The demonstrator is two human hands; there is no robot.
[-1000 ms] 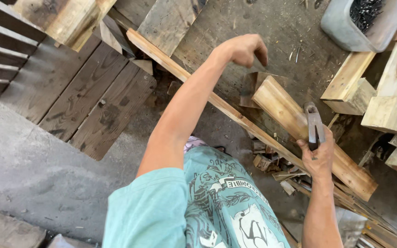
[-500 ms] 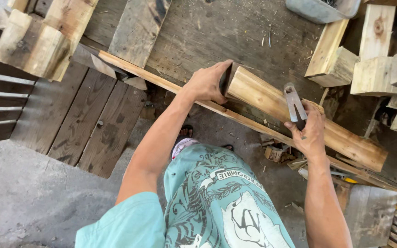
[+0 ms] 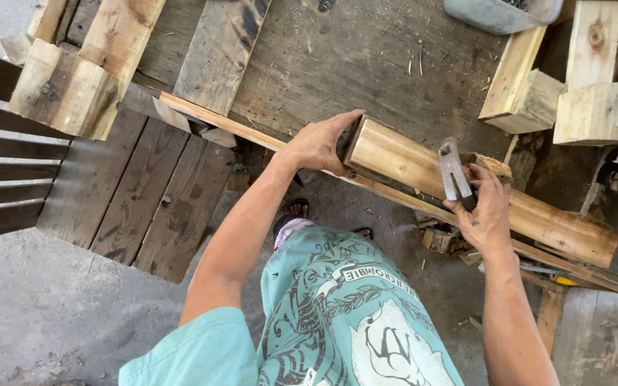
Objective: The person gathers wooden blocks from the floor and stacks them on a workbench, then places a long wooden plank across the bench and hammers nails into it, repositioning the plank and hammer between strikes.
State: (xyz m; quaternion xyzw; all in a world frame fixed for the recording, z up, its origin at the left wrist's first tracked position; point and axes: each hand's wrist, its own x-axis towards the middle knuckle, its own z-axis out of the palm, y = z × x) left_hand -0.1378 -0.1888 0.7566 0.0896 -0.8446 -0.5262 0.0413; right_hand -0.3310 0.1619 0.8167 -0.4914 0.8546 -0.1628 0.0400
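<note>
Setting: grey concrete floor (image 3: 44,322) strewn with pallet boards and offcuts; left hand (image 3: 320,143), grip clenched over the near end of a pale wooden beam (image 3: 466,189), which lies slanted on a thin long batten (image 3: 230,127); right hand (image 3: 486,211), grip clenched around a hammer (image 3: 452,171), head resting against the beam; dark slatted pallet (image 3: 137,193) to the left; grey tub (image 3: 498,13) at top edge; loose wooden blocks (image 3: 588,107) at right.
</note>
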